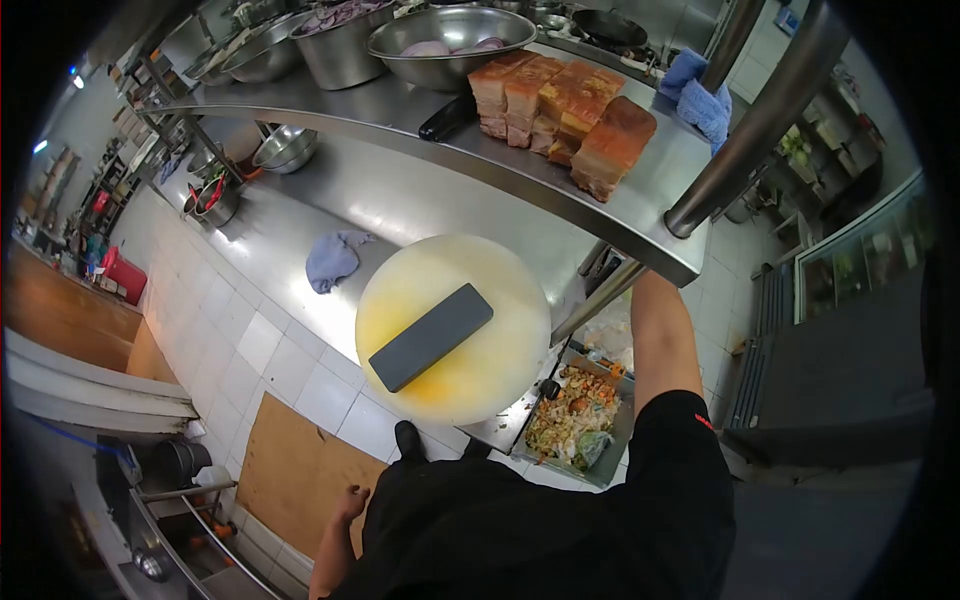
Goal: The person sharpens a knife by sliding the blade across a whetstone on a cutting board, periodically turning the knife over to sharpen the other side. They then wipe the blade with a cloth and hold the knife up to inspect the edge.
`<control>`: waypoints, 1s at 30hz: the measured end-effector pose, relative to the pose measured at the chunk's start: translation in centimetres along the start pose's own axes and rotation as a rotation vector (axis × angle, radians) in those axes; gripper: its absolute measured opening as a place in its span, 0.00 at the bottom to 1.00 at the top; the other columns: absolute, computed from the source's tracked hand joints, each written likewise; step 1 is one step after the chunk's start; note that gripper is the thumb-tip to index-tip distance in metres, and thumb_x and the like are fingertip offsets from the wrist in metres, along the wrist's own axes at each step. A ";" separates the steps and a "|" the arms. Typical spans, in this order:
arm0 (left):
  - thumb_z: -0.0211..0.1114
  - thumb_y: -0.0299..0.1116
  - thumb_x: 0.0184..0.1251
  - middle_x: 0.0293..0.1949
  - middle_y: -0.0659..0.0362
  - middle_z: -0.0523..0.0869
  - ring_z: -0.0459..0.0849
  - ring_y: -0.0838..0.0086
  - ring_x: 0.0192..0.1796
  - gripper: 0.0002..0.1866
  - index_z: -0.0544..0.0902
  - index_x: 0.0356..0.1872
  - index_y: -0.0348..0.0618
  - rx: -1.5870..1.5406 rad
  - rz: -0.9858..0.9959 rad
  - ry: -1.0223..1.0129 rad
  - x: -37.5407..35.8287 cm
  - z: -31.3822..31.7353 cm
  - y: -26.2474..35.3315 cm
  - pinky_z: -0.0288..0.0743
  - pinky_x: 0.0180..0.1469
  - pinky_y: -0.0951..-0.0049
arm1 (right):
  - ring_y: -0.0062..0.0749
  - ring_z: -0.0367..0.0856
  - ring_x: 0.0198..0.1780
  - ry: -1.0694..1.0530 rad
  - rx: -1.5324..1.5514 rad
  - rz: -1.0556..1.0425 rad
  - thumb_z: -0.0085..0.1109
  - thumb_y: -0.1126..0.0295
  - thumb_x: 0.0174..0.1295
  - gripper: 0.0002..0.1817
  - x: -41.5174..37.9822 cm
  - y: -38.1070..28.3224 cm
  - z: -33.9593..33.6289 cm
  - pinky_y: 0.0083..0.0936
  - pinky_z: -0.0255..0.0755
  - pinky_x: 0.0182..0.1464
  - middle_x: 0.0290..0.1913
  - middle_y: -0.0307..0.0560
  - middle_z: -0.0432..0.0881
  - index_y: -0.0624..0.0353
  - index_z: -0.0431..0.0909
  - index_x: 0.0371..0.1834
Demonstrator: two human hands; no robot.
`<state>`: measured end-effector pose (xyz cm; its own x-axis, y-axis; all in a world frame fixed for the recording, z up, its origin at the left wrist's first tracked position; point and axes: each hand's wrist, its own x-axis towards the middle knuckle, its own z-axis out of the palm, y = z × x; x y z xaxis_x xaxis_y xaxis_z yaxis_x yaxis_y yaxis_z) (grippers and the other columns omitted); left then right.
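Observation:
My left hand [351, 503] hangs low beside my body, its fingers loosely curled with nothing showing in them. My right arm [663, 345] reaches forward past the end of the raised steel shelf, and the shelf's corner hides the hand. A dark grey sharpening stone [432, 337] lies at a slant on a round, yellow-stained white cutting board [510, 290]. Neither hand touches the stone. Several blocks of roasted pork belly [613, 145] sit on the shelf above, with a black handle [447, 119] beside them.
Metal bowls [450, 45] line the steel shelf [370, 125]. A blue cloth [334, 260] rests on the lower counter, left of the board. Below right stands a bin of food scraps [575, 415]. Cardboard [295, 475] covers part of the tiled floor. A steel post [750, 120] rises at right.

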<state>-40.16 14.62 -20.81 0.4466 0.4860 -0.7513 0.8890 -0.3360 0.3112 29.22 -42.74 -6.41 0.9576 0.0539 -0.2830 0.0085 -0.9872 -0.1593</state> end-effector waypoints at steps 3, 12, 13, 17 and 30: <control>0.67 0.46 0.75 0.62 0.36 0.85 0.83 0.46 0.68 0.30 0.80 0.66 0.30 0.042 0.151 0.116 1.4 -2.8 3.4 0.77 0.67 0.56 | 0.41 0.87 0.39 0.134 0.078 0.022 0.67 0.65 0.65 0.16 -0.5 1.5 -3.8 0.35 0.85 0.48 0.50 0.55 0.86 0.65 0.82 0.50; 0.69 0.34 0.73 0.54 0.45 0.87 0.86 0.55 0.56 0.21 0.82 0.60 0.31 -0.168 1.038 0.594 -0.9 -12.2 27.9 0.79 0.60 0.61 | 0.35 0.86 0.33 0.499 0.774 0.123 0.68 0.71 0.65 0.17 -14.3 5.1 -10.6 0.31 0.87 0.43 0.53 0.54 0.84 0.67 0.79 0.53; 0.70 0.36 0.73 0.57 0.44 0.86 0.84 0.52 0.59 0.22 0.81 0.62 0.32 -0.105 1.186 0.559 -1.4 -12.4 30.2 0.77 0.62 0.59 | 0.35 0.86 0.32 0.512 0.924 0.153 0.68 0.71 0.66 0.17 -17.1 4.7 -9.9 0.30 0.88 0.43 0.53 0.54 0.84 0.68 0.79 0.54; 0.73 0.46 0.68 0.60 0.40 0.83 0.80 0.45 0.63 0.34 0.78 0.66 0.31 0.145 1.438 0.329 -4.8 -11.2 36.0 0.74 0.66 0.51 | 0.33 0.86 0.34 0.904 1.382 0.270 0.64 0.77 0.69 0.05 -29.8 1.0 -4.9 0.34 0.92 0.45 0.41 0.46 0.84 0.66 0.79 0.36; 0.72 0.52 0.64 0.60 0.30 0.79 0.79 0.39 0.61 0.42 0.76 0.70 0.26 0.405 1.434 -0.056 -4.8 -11.1 36.4 0.75 0.64 0.49 | 0.41 0.89 0.52 0.736 2.241 0.220 0.70 0.77 0.67 0.13 -56.1 -14.9 16.0 0.28 0.87 0.51 0.50 0.51 0.87 0.60 0.77 0.51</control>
<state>-8.79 8.99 0.61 0.8817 -0.4713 0.0228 -0.3842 -0.6890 0.6146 -29.26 -28.67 -3.29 0.8085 -0.5278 -0.2603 0.2117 0.6737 -0.7081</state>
